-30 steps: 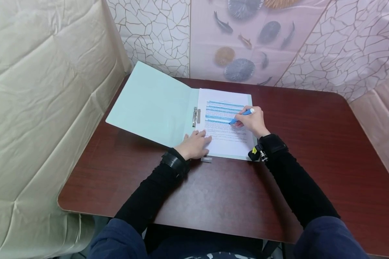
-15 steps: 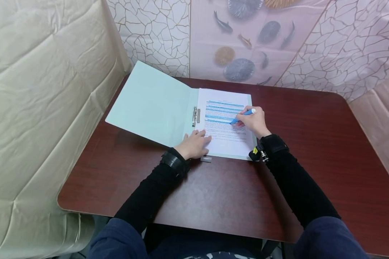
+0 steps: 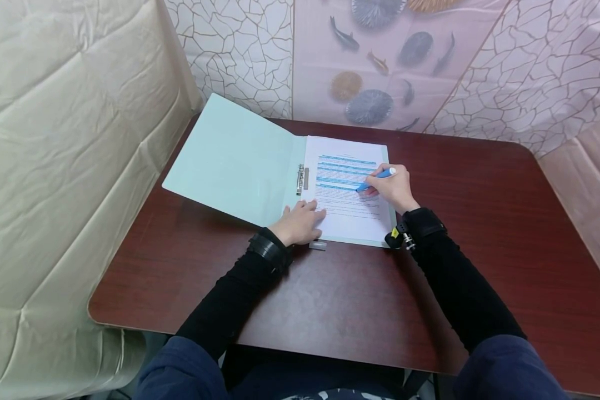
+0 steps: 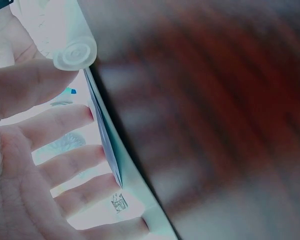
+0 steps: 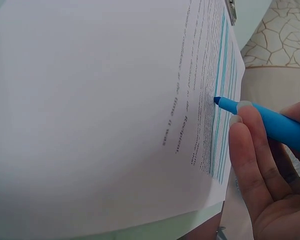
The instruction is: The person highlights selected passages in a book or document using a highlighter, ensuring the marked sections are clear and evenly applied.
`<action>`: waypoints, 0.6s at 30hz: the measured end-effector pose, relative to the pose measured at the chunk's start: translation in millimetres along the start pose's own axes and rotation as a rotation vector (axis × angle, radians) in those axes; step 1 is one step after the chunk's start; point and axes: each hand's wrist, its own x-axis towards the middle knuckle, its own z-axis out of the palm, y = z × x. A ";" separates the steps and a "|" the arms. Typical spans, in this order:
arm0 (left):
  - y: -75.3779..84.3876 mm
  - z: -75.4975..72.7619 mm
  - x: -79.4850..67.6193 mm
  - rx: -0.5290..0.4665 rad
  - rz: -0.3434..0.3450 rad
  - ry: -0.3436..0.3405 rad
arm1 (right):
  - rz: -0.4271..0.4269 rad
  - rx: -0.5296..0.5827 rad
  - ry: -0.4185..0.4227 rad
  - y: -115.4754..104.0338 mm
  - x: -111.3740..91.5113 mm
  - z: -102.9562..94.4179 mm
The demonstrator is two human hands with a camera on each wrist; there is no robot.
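Observation:
A light green folder (image 3: 230,161) lies open on the table, with printed white paper (image 3: 352,228) on its right side. Blue highlighted lines cross the upper text. My right hand (image 3: 394,186) pinches a blue highlighter (image 5: 277,125), its tip at a line of text just right of the page's middle. Fingers spread, my left hand (image 3: 298,223) rests on the paper's lower left corner. Beside its thumb, in the left wrist view, is a whitish, translucent cylinder (image 4: 76,50). The head view has a small clear piece (image 3: 318,245) just below the folder's edge.
A metal clip (image 3: 300,180) sits along the folder's fold. The dark red-brown table (image 3: 360,305) extends around the folder. Behind it stands a patterned backdrop (image 3: 235,50), and a cream cover (image 3: 70,194) hangs at the left.
My right hand has slid the highlighter tip slightly to the right along the line. The left hand has stayed in place on the paper.

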 end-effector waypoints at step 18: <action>-0.4 0.3 1.0 0.011 0.005 0.003 | -0.001 -0.042 0.010 1.0 -0.4 -3.0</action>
